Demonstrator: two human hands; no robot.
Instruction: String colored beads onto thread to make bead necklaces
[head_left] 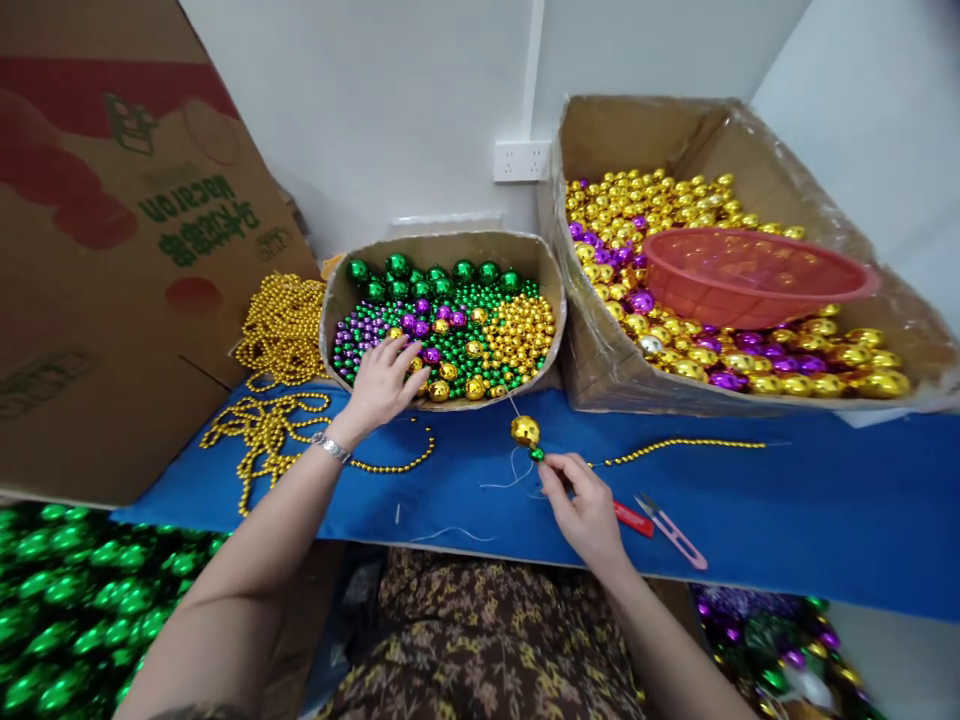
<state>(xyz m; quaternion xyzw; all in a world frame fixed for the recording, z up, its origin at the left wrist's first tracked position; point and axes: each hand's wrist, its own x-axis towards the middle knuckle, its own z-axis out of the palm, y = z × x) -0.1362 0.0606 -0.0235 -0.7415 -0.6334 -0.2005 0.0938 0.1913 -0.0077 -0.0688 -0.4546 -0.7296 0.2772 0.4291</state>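
In front of the small box [442,248], on the blue desk [825,500], the right hand [581,510] has its grip closed on a bead strand [675,448], with a gold ball [525,431] just before the box front. The left hand [382,385] reaches over the box rim, grip open, fingers spread on the mixed beads [480,320]. Right of this box stands a large box [600,370] holding a red basin [750,275].

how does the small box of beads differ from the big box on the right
The small box holds green, purple and gold beads in patches; the big box holds mostly gold with some purple. A red basin lies in the big box; the left hand reaches into the small box. Both are open cardboard boxes on the blue table.
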